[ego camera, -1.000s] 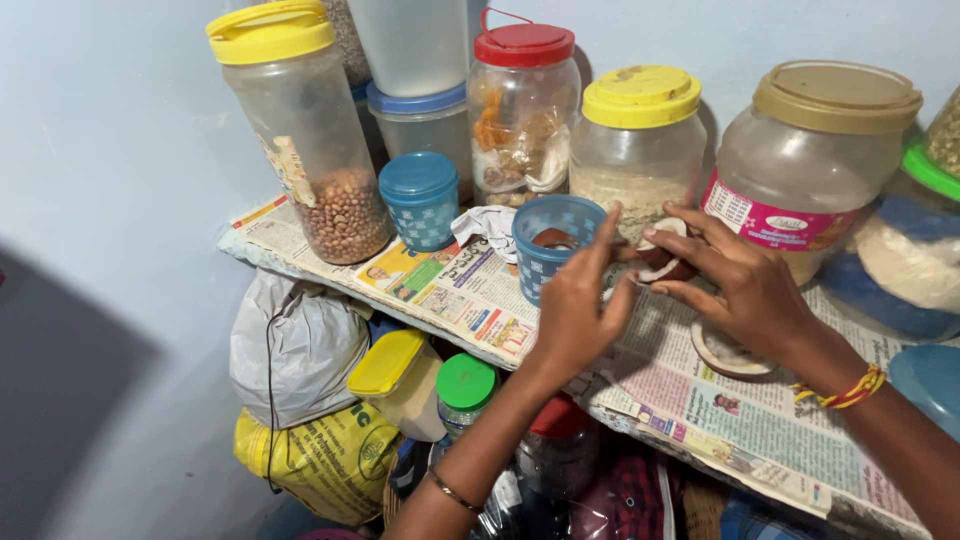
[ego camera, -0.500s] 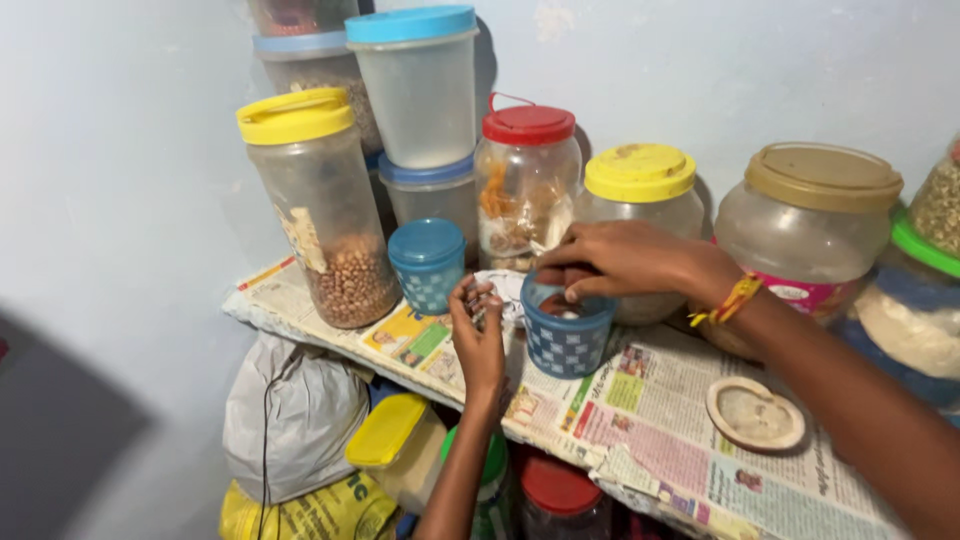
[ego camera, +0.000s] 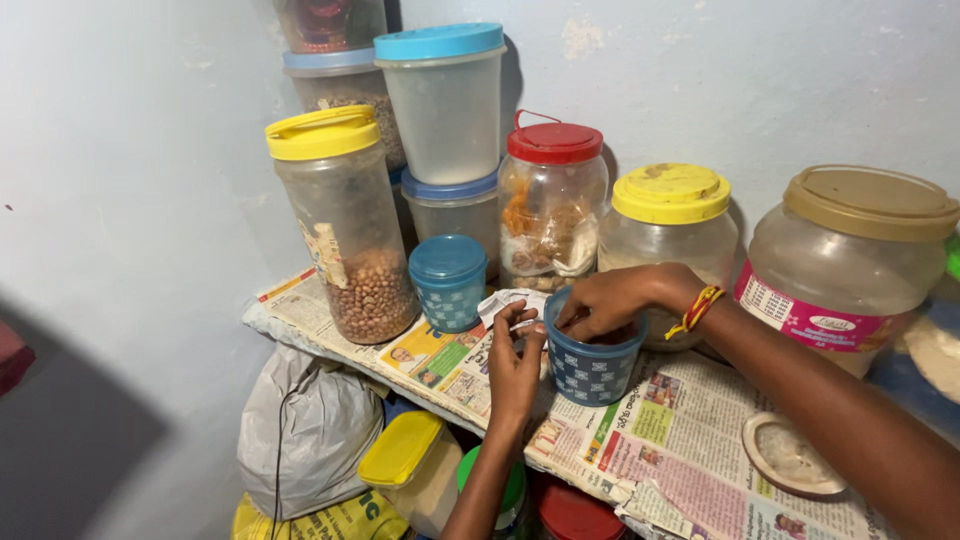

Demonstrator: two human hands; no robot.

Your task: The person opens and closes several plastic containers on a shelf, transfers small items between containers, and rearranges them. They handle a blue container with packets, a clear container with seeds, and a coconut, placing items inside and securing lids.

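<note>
Blue patterned tub (ego camera: 590,362), open and upright, sits directly beneath the right hand (ego camera: 610,300), whose curled fingers dip inside; grasp unclear. Left hand (ego camera: 515,365), just beside it, pinches a small white piece (ego camera: 522,324).

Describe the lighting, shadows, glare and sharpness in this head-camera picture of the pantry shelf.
Head view: soft, even light; a broad dark shadow falls on the wall at lower left; mild sheen on the yellow-lidded jar; the left hand, the right hand and the open blue container look sharp, with no obvious blur.
</note>
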